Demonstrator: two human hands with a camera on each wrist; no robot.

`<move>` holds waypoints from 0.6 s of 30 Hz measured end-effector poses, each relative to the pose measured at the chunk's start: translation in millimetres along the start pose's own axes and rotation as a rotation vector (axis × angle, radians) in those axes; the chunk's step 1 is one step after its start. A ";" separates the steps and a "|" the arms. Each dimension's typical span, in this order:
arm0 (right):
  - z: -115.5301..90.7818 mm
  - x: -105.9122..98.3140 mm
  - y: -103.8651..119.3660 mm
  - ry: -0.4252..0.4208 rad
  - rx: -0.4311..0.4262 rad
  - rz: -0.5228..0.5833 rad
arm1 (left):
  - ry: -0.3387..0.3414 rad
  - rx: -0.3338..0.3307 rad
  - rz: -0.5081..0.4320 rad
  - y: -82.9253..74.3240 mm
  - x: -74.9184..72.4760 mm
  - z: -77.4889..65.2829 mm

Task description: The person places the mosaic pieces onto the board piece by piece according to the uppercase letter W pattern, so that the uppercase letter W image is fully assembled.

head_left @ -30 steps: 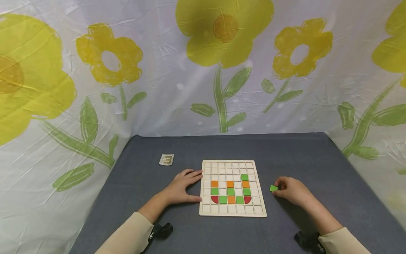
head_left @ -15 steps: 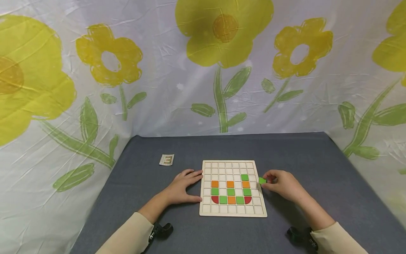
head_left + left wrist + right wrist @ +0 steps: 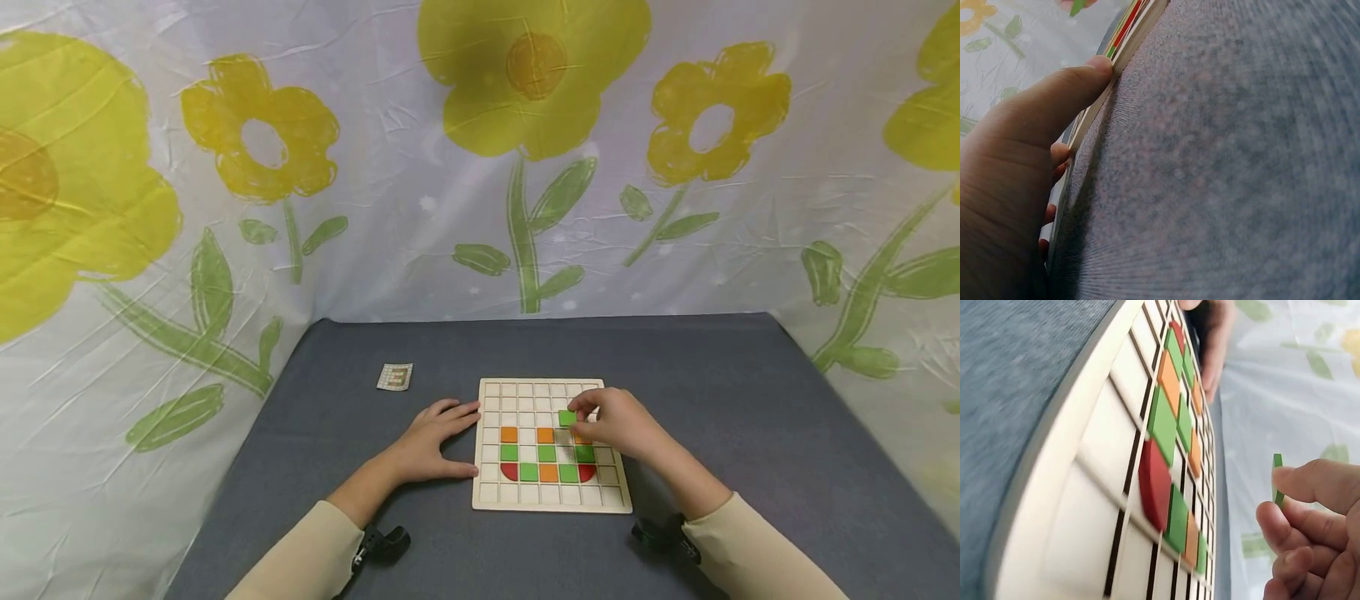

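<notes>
A square wooden grid board (image 3: 551, 509) lies flat on the table. Flat tiles sit in its cells: orange squares (image 3: 548, 473), green squares (image 3: 528, 472) and red rounded-corner pieces (image 3: 509, 472). My left hand (image 3: 438, 446) rests at the board's left edge, fingers spread and thumb (image 3: 1094, 72) touching the side. Over the upper right of the board, my right hand (image 3: 618, 423) pinches a green square tile (image 3: 567, 418) between thumb and fingers. In the right wrist view this tile (image 3: 1278, 478) is seen edge-on, apart from the board; the hand partly hides the right-hand tiles in the head view.
A small card (image 3: 394, 377) printed with a grid pattern lies on the table, beyond the left hand. Dark grey cloth (image 3: 442, 550) covers the table. Behind it hangs a pale curtain (image 3: 390, 208) with large yellow flowers.
My right hand has moved left with the green tile, from the table beside the board to above the board's upper right cells. The left hand has stayed at the edge.
</notes>
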State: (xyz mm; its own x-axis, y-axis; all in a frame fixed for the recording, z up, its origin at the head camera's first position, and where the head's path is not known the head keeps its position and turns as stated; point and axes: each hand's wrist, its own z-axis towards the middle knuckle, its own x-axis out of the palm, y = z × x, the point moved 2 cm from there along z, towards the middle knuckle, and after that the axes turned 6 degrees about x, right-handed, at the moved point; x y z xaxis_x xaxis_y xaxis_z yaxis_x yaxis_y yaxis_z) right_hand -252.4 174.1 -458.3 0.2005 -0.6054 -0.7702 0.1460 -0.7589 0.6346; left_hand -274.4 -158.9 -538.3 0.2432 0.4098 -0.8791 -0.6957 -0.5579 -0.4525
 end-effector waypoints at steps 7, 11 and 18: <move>16.2 14.1 23.0 0.043 -0.057 -0.033 | -0.010 0.017 -0.007 -0.9 -1.7 -0.9; 25.2 22.7 36.6 0.090 -0.062 -0.033 | -0.012 0.015 -0.010 -0.7 -1.8 -1.5; 44.8 41.3 53.1 0.158 -0.029 -0.099 | -0.001 -0.004 -0.015 -2.0 -2.3 -1.0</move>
State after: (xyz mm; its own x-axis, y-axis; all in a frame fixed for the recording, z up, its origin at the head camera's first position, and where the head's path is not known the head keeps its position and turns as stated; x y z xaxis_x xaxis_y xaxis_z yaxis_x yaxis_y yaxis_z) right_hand -279.7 98.1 -459.2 0.3334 -0.4807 -0.8110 0.2001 -0.8046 0.5591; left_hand -272.9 -159.5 -535.5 0.2527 0.4193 -0.8720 -0.6891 -0.5546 -0.4664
